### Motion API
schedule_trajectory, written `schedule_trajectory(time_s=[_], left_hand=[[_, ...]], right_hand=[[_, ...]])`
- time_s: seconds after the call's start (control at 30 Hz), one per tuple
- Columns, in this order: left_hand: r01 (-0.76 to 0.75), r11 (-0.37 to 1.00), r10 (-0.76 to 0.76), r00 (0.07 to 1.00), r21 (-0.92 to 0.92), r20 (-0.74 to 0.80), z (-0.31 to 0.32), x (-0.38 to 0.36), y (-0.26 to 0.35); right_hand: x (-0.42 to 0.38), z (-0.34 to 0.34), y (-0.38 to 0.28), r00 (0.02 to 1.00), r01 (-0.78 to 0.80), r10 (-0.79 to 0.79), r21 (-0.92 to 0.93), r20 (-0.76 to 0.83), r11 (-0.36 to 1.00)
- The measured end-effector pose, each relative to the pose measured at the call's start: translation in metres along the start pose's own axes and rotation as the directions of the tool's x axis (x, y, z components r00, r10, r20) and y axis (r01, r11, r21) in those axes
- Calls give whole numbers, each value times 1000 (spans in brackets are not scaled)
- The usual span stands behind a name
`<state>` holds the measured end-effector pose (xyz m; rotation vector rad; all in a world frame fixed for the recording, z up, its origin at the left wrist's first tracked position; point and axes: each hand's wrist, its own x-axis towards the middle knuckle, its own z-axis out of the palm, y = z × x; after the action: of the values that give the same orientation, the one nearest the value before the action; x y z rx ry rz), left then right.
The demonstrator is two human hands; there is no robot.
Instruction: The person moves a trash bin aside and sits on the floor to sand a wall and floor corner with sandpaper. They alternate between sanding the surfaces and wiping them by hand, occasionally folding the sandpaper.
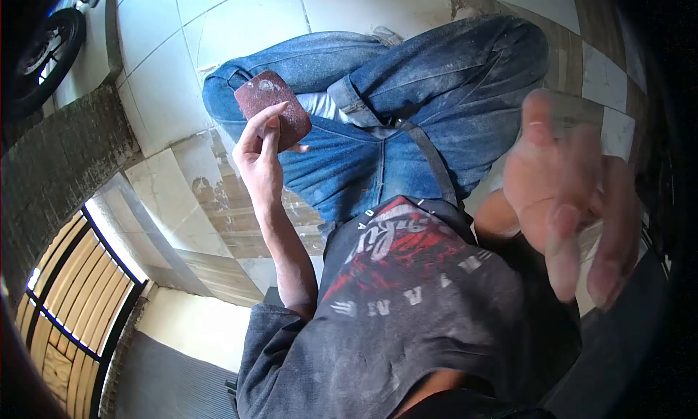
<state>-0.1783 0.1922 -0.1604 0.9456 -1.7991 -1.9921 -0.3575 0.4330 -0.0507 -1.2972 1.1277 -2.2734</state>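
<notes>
My left hand is closed on a flat, reddish-brown sanding pad with rounded corners and whitish dust on its face. The thumb and fingers pinch the pad's lower part, above my bent left leg. My right hand is raised close to the camera on the right, fingers spread and slightly blurred, with nothing in it. Beneath both hands are my crossed legs in blue jeans, marked with pale dust.
I sit on a tiled floor with light and wood-pattern tiles. A wheel stands at the upper left beside a rough, dark ledge. A slatted metal-framed gate is at the lower left.
</notes>
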Motion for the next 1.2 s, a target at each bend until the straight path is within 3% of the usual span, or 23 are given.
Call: schedule_trajectory(time_s=[0.03, 0.07, 0.17, 0.3, 0.5, 0.53, 0.63, 0.73, 0.77, 0.83, 0.93, 1.03, 1.13, 1.2], left_hand=[[6, 1000, -6, 1000, -3, 3, 1, -1, 0], [10, 1000, -10, 1000, -8, 3, 3, -2, 0], [-45, 997, 45, 999, 66, -2, 7, -3, 0], [-10, 1000, 9, 1000, 14, 22, -1, -4, -8], [8, 999, -7, 1000, 43, -23, 5, -5, -1], [13, 999, -12, 1000, 40, -20, 4, -5, -1], [7, 1000, -7, 1000, 12, -14, 3, -3, -2], [5, 1000, -5, 1000, -23, -6, 3, -1, -2], [9, 999, -9, 1000, -31, 0, 3, -1, -2], [19, 999, -19, 1000, -29, -1, 4, 0, -1], [30, 999, -30, 1000, -19, 0, 4, 1, 0], [34, 999, -34, 999, -26, 0, 4, 0, -1], [24, 1000, -24, 1000, -18, 2, 5, 1, 0], [9, 1000, -9, 1000, 2, 0, 5, 1, 1]], right_hand=[[2, 6, -1, 996, 17, -21, -40, -90, 999], [14, 7, -5, 997, -14, 16, -20, 72, 1000], [34, 36, -17, 967, -171, 180, -65, 180, 983], [33, 49, -20, 977, -196, 193, 32, 94, 980], [27, 54, -16, 975, -209, 211, -37, 70, 977], [23, 64, -14, 963, -261, 255, -59, -92, 964], [19, 73, -6, 921, -313, 302, -9, -247, 950], [20, 65, -5, 920, -350, 315, -124, -232, 929], [16, 52, 6, 983, -164, 153, -116, -98, 980], [14, 48, 10, 999, 25, -22, -81, 34, 996], [16, 57, -1, 982, -180, 172, -131, -73, 975], [14, 58, 0, 980, -179, 166, -123, -107, 976], [17, 60, 14, 988, 116, -116, -5, -107, 993], [17, 60, 16, 989, 25, -19, 36, -145, 999]])
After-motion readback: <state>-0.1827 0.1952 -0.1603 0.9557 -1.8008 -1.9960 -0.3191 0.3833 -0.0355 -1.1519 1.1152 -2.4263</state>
